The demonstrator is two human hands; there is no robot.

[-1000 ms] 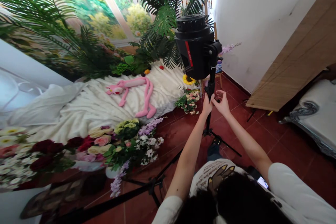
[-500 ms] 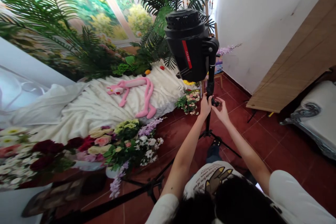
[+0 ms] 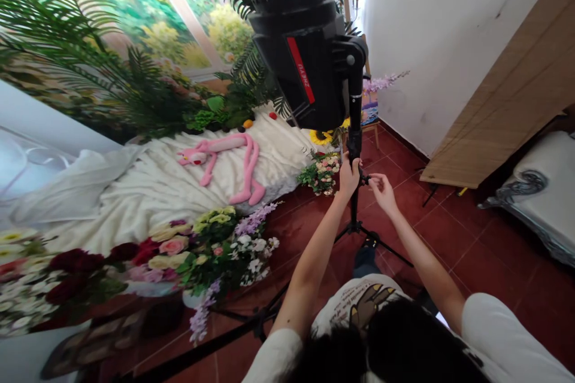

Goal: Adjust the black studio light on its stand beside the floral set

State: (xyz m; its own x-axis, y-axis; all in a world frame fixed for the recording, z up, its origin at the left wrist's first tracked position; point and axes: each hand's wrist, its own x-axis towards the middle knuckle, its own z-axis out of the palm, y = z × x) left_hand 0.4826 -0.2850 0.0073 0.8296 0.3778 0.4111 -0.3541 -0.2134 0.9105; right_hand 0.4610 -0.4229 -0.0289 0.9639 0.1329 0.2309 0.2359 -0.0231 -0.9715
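Note:
A black studio light (image 3: 299, 60) with a red label strip sits on top of a black light stand (image 3: 354, 206). My left hand (image 3: 349, 175) is wrapped round the stand's pole, just under a thick collar. To its right, my right hand (image 3: 383, 191) has its fingertips closed at a small black tightening knob (image 3: 365, 180) that juts from the pole. Part of the knob is hidden by the fingers. The stand's legs are spread on the red tiled floor, close to my shoe (image 3: 371, 240).
A pink plush toy (image 3: 245, 143) lies on a draped white cloth (image 3: 148, 182) at left, with artificial flowers (image 3: 215, 245) before it. Another black stand (image 3: 258, 320) lies low at left. A wooden panel (image 3: 489, 90) and silver-trimmed white furniture (image 3: 539, 191) are at right.
The studio light has risen and come closer to the camera. My left hand stays on the pole, while my right hand has drawn slightly right, its fingertips now at the knob's outer end.

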